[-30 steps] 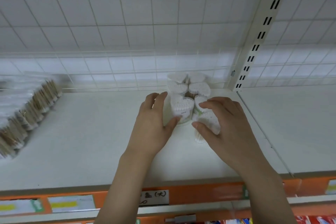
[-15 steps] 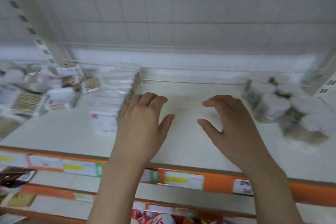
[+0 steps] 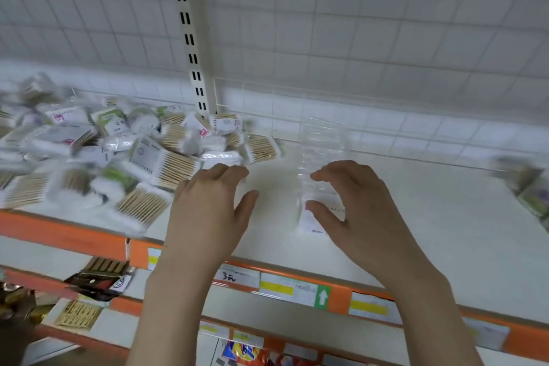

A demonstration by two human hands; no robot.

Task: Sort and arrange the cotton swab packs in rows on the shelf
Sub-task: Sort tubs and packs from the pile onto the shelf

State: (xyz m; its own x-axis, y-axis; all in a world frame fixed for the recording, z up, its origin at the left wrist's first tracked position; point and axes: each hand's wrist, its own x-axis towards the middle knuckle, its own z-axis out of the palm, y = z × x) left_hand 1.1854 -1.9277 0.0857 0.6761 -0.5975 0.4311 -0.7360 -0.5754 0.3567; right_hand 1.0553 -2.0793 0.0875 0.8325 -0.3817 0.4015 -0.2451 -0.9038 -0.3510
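A jumbled heap of cotton swab packs (image 3: pixel 118 154) with wooden sticks and white tips covers the left part of the white shelf (image 3: pixel 416 217). My left hand (image 3: pixel 208 211) hovers over the shelf just right of the heap, fingers loosely bent, holding nothing. My right hand (image 3: pixel 353 211) hovers further right with fingers and thumb spread, empty. Behind it stands a row of clear flat packs (image 3: pixel 318 163). More packs (image 3: pixel 531 187) show blurred at the right edge.
A slotted upright post (image 3: pixel 193 47) rises from the shelf's back, against a wire grid and tiled wall. An orange price rail (image 3: pixel 282 282) with labels runs along the front edge. Lower shelves hold a dark packet (image 3: pixel 98 279) and colourful bags.
My view has swung left, away from the heart-shaped swab tubs towards the loose heap. Both hands let go of the tubs and travelled left, empty, over the shelf.
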